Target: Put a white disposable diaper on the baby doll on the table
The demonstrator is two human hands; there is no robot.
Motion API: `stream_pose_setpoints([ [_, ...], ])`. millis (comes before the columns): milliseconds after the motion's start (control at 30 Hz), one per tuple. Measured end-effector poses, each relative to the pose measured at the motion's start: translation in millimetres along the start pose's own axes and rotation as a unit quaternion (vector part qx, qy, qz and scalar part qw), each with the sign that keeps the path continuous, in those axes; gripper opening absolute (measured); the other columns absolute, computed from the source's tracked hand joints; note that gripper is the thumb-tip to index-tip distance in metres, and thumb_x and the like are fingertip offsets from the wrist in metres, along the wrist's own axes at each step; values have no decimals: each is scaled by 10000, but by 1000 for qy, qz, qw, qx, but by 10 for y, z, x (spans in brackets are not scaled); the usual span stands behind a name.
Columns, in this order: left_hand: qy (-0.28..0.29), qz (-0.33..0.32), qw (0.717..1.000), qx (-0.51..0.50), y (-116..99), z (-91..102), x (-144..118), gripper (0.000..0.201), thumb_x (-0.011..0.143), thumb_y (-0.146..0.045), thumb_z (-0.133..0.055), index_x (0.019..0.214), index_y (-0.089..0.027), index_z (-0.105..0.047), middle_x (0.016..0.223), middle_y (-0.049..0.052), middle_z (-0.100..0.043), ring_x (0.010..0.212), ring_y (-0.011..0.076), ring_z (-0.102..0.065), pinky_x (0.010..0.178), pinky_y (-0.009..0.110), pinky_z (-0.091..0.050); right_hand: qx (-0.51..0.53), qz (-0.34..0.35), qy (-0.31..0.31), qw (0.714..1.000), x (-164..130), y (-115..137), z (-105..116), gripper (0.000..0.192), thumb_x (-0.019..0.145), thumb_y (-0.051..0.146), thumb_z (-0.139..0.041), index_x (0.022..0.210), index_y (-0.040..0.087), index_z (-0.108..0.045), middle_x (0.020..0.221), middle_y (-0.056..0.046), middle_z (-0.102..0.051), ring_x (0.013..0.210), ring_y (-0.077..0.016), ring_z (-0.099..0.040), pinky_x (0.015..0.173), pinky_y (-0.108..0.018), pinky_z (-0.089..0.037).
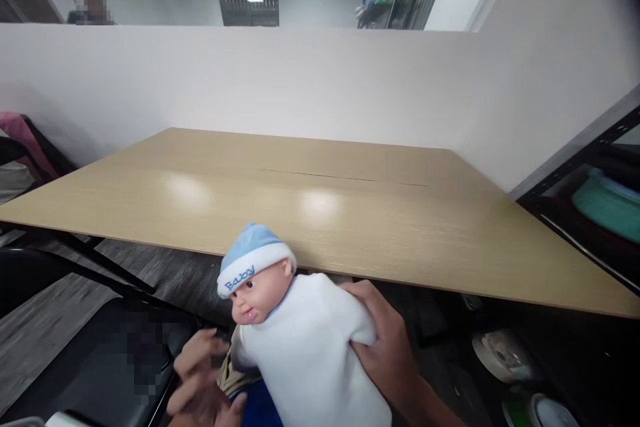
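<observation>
A baby doll [310, 340] in a white top rests in front of me below the table's near edge. Its light blue cap [256, 257] has a white brim with "Baby" written on it, and its head is turned to the left. My right hand [385, 340] is closed around the doll's sleeve on the right side. Beside the doll's other sleeve, my left hand [203, 380] is apart from it, fingers spread and slightly curled, a little blurred. The doll's lower body runs out of the frame.
A wooden table [350, 227] stretches across in front, against a white wall [300, 80] with a window above. At left is a black chair [100, 353]. A dark metal shelf [575, 213] holding a teal item stands at right, with round containers [503, 355] low down.
</observation>
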State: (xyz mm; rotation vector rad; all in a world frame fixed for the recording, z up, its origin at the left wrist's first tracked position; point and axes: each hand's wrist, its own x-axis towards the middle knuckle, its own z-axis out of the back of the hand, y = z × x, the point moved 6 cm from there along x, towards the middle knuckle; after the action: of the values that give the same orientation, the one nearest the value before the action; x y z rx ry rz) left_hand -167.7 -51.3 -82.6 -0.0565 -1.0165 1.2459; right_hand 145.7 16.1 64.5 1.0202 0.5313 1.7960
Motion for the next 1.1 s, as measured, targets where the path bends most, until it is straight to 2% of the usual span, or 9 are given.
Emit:
stream_pose_setpoints([
  [67,-26,-19,998,-49,-48,20,281,745,840,-606,-694,1412,-432,-248,1298,87,-563,1152,395,-654,930,672,-592,23,-33,-64,997,-38,-62,123,452,723,190,-562,1148,295,-675,1086,-52,-772,987,-278,-730,858,-364,-589],
  [133,70,-23,994,-87,-147,-121,657,712,916,-483,-696,1440,-357,-231,1434,144,-536,1263,383,-652,1009,607,-583,53,-69,-105,991,-4,-168,171,380,787,274,-597,1158,272,-676,1118,-69,-781,1003,-285,-731,871,-371,-594],
  [200,137,1,987,-88,-220,-237,1059,660,958,-431,-670,1455,-297,-256,1432,164,-579,1249,364,-681,1031,549,-570,76,-101,-131,983,95,-310,180,359,853,375,-618,1185,244,-665,1157,-91,-782,1042,-293,-729,899,-383,-592],
  [300,231,38,970,-67,-271,-421,1598,588,934,-470,-686,1409,-266,-406,1322,126,-696,1163,363,-719,956,466,-569,60,-137,-148,978,310,-564,234,347,894,434,-606,1170,227,-653,1168,-107,-777,1043,-293,-721,902,-396,-581],
  [433,300,8,952,-61,-322,-654,2092,532,944,-508,-651,1377,-255,-475,1249,105,-768,1085,372,-751,866,403,-541,-106,-111,-84,985,594,-834,448,275,909,352,-581,1135,229,-677,1127,-94,-764,1002,-286,-701,876,-392,-543],
  [533,319,-15,947,-33,-328,-796,2278,505,913,-445,-667,1356,-262,-508,1265,89,-775,1096,366,-753,836,373,-521,-214,-66,-6,975,710,-988,605,295,939,348,-588,1192,233,-686,1168,-93,-739,1058,-301,-697,878,-396,-525],
  [633,328,-26,944,-3,-315,-882,2338,539,866,-387,-691,1362,-259,-524,1267,89,-775,1090,361,-750,826,367,-515,-248,-59,35,966,716,-1154,712,330,995,408,-588,1276,257,-669,1227,-90,-728,1092,-301,-700,873,-398,-532],
  [900,306,-38,951,36,6,-855,2360,491,891,-555,-738,1232,-224,-618,1178,109,-764,1098,345,-705,881,395,-516,-235,-54,27,970,558,-1604,789,442,1005,638,-597,1218,257,-670,1202,-106,-751,1132,-341,-658,980,-477,-516],
  [1100,288,-76,950,92,300,-1054,2766,583,934,-738,-641,1149,-196,-657,1121,131,-754,1061,346,-680,903,416,-501,-220,-73,37,972,914,-1818,682,439,1001,664,-593,1160,262,-673,1152,-92,-757,1084,-320,-679,931,-437,-526],
])
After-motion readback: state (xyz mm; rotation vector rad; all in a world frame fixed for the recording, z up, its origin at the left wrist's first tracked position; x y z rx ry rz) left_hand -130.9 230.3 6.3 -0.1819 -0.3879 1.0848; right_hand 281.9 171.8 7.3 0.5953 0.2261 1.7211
